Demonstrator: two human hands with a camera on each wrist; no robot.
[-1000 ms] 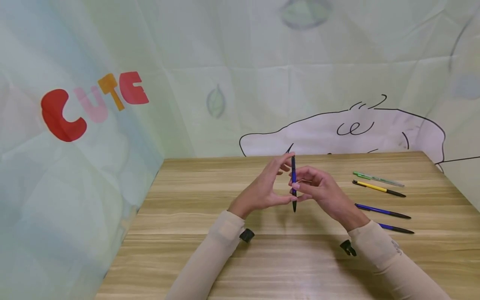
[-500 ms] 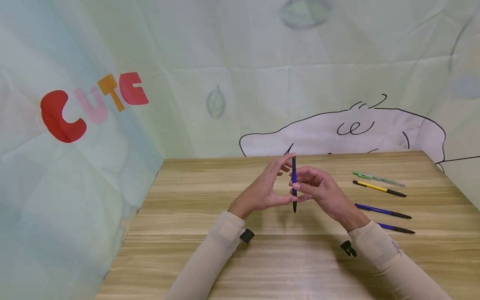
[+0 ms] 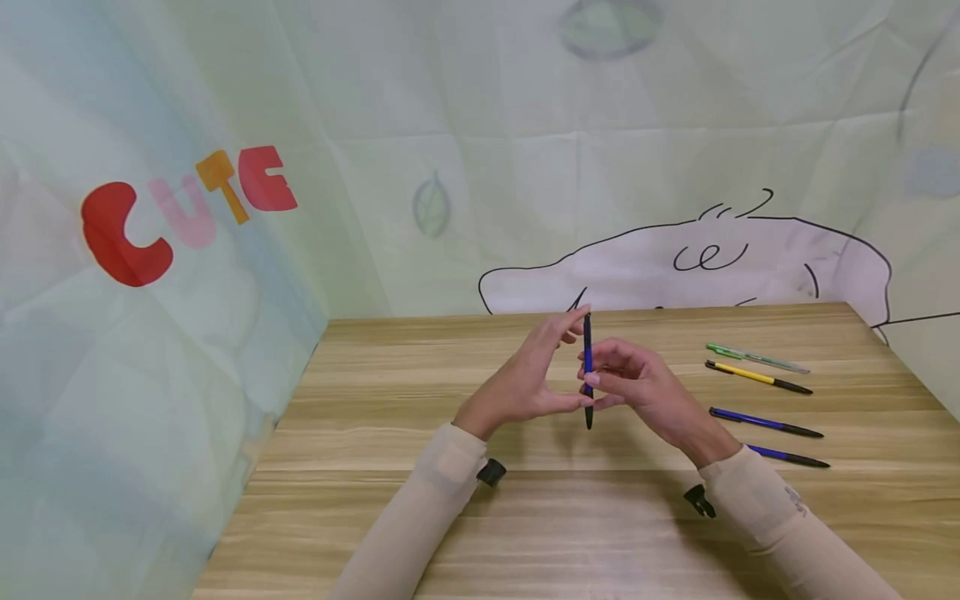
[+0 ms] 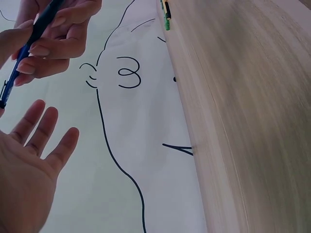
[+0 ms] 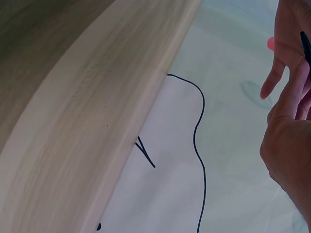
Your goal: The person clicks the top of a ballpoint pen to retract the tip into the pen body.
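A blue-and-black pen (image 3: 588, 358) stands nearly upright in the air between both hands, its dark tapered end downward. My right hand (image 3: 649, 390) pinches its lower barrel between thumb and fingers. My left hand (image 3: 522, 377) spans the pen, with the index fingertip at its top end and the thumb against the lower part. Seen from the left wrist, the pen (image 4: 36, 36) has its clip end toward the left index finger, largely out of frame; the other left fingers (image 4: 36, 128) are spread off the pen. Only a piece of the pen (image 5: 306, 46) shows in the right wrist view.
On the wooden table (image 3: 375, 500), right of my hands, lie a green clear pen (image 3: 757, 358), a yellow-and-black pen (image 3: 757, 377) and two blue pens, one farther (image 3: 765, 422) and one nearer (image 3: 787, 456), partly hidden by the right wrist. Printed cloth (image 3: 450, 125) stands behind the table.
The right hand has shifted slightly down toward the person, and the pen's lower end sits a little lower. Both hands keep their hold; the pens on the table have not moved.
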